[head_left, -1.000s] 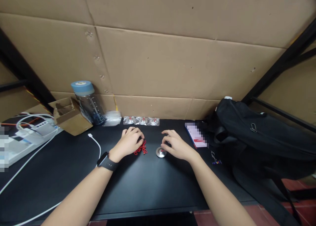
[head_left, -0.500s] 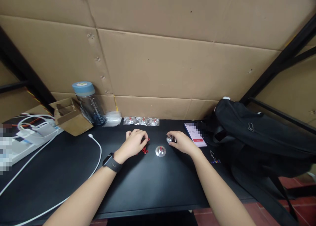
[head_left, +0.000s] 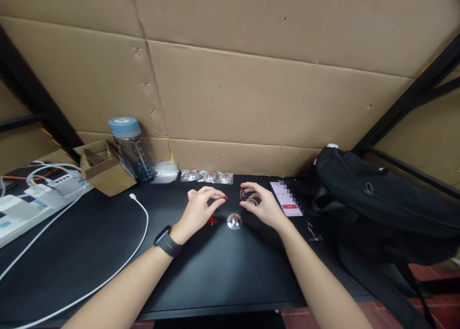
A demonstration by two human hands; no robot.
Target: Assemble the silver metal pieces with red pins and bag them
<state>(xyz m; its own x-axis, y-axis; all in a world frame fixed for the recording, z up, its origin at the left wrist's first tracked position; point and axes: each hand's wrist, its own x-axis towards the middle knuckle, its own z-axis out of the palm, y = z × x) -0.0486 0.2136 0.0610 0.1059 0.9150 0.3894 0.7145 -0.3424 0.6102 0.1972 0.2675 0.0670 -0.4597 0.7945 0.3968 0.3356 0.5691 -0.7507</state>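
Note:
My left hand (head_left: 201, 208), a black watch on its wrist, pinches a red cord (head_left: 226, 198) between thumb and index finger. Below these fingers, more red cord (head_left: 212, 221) lies bunched on the black table. Across from it, my right hand (head_left: 264, 204) grips a shiny metal finger cymbal (head_left: 252, 202) by its edges, tilted and held above the table, partly covered by the fingers. Between the hands a second finger cymbal (head_left: 235, 221) lies dome up, with a red bit at its centre.
Three bagged cymbals (head_left: 210, 176) line the cardboard wall, beside clear plastic bags (head_left: 165, 172). Leftward are a bottle (head_left: 134, 152), an open carton (head_left: 108, 173), a white cable (head_left: 146, 223) and a power strip (head_left: 14, 223). A phone (head_left: 283, 195) and black backpack (head_left: 388, 199) lie right.
My left hand has lifted slightly and moved right, with the red cord now showing at its fingertips. My right hand has raised and turned the cymbal it holds.

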